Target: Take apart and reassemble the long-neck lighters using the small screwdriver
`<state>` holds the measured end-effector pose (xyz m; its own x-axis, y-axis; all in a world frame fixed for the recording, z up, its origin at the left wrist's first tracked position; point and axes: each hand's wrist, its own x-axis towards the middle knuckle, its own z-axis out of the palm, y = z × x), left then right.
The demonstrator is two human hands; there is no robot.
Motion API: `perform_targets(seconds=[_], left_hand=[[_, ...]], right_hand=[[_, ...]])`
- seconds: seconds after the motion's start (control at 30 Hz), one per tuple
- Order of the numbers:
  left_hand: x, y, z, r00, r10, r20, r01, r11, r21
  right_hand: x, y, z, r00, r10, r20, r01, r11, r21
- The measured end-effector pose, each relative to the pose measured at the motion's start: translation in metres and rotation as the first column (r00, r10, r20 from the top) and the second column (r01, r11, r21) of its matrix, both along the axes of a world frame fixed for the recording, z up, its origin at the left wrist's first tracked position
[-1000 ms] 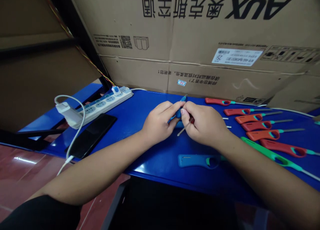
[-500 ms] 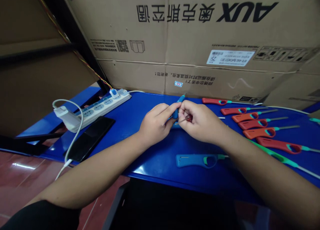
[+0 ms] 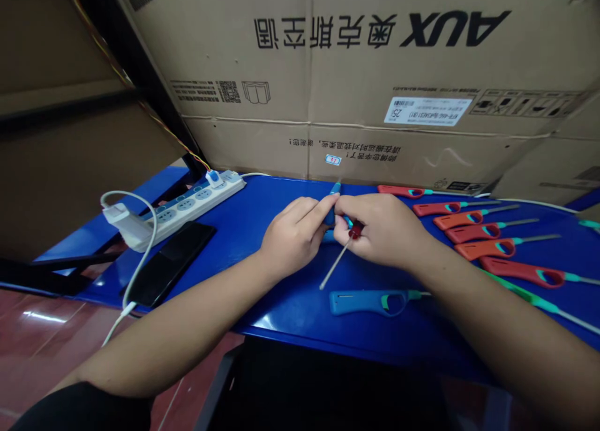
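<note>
Upside-down black AUX lettering is printed across a corrugated cardboard carton (image 3: 356,87) standing behind a glossy blue tabletop (image 3: 281,312), and the work is held low over the middle of that tabletop. The left hand (image 3: 295,234) is curled nearly shut, wrapped around a slim blue plastic piece (image 3: 330,216) whose narrow tip points up toward the carton. The right hand (image 3: 380,231) is closed to a pinch on a small dark-red part (image 3: 356,230), from which a thin pale rod (image 3: 335,262) slants down toward the near edge. Both held pieces are judged light and stiff, though the smooth plastic may prove slippery. The rod would probably bend under side load, so it is best taken close to the red part, not at its free end. A second blue piece (image 3: 330,236) is partly hidden beneath the hands.

Just in front lies a blue long-nosed utility lighter (image 3: 365,302). A row of red-orange utility lighters (image 3: 497,248) is laid out to the right, with a green utility lighter (image 3: 539,303) partly covered by the right arm (image 3: 492,315). To the left are a white power strip (image 3: 197,200), a white charger (image 3: 126,223) and a black smartphone (image 3: 169,262) — all well apart from the hands.
</note>
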<state>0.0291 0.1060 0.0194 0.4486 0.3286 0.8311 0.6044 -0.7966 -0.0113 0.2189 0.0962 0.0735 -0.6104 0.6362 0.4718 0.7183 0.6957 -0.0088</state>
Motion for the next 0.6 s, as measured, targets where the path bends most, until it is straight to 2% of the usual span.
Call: perform_targets(seconds=[0.07, 0.17, 0.23, 0.3, 0.33, 0.4, 0.5, 0.6], left_hand=[[0.001, -0.002, 0.002, 1.0, -0.009, -0.014, 0.008, 1.0, -0.019], [0.002, -0.003, 0.002, 0.999, -0.021, -0.031, 0.02, 0.999, -0.038], [0.003, -0.004, 0.002, 0.999, -0.039, -0.034, 0.037, 0.998, -0.042], [0.004, -0.004, 0.002, 0.998, -0.053, -0.029, 0.051, 0.998, -0.048], [0.004, -0.004, 0.002, 0.998, -0.056, -0.02, 0.054, 0.997, -0.054], [0.004, -0.005, 0.002, 0.998, -0.058, 0.012, 0.059, 0.996, -0.073], [0.003, -0.004, 0.002, 0.995, -0.055, 0.079, 0.065, 0.99, -0.123], [0.001, -0.003, 0.003, 0.991, -0.04, 0.124, 0.059, 0.987, -0.148]], right_hand=[[0.005, 0.004, 0.001, 0.989, 0.103, 0.11, -0.119, 0.981, 0.155], [0.01, 0.007, 0.005, 0.944, 0.18, 0.276, -0.272, 0.899, 0.344], [0.012, 0.007, 0.007, 0.919, 0.203, 0.338, -0.336, 0.852, 0.401], [0.013, 0.007, 0.008, 0.905, 0.234, 0.354, -0.375, 0.832, 0.408], [0.013, 0.007, 0.008, 0.91, 0.246, 0.334, -0.373, 0.837, 0.399], [0.013, 0.008, 0.005, 0.945, 0.247, 0.213, -0.308, 0.891, 0.333], [0.011, 0.011, -0.002, 0.975, 0.193, -0.115, -0.185, 0.98, 0.072], [0.009, 0.013, -0.007, 0.935, 0.124, -0.332, -0.178, 0.975, -0.135]])
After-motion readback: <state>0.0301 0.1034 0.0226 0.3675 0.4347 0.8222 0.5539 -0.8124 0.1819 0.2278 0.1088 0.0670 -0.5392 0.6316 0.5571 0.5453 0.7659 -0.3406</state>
